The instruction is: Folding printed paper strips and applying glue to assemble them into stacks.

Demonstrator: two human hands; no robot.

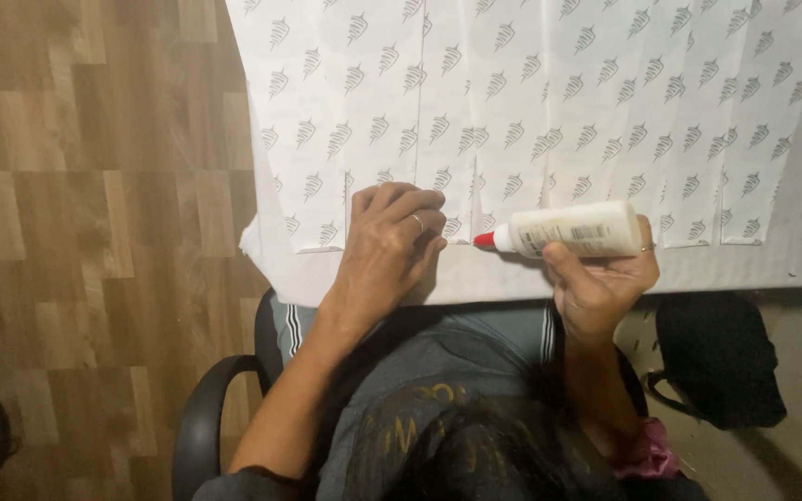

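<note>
Here the right hand (601, 283) grips a white glue bottle (573, 229) sideways, red nozzle aimed at the printed paper sheets (531, 111) on the counter (744, 264). Left of the bottle, the left hand (387, 246) presses flat, empty, pinning a sheet's edge.

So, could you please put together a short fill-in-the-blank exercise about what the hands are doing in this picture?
1. The right hand holds a white plastic glue bottle with a ____ tip.
2. The left hand presses flat on the white ____-patterned paper sheets.
3. The bottle lies sideways, tip pointing toward the ____ hand.
4. The person sits on a ____ chair.

Missing words: red; leaf; left; black
</note>
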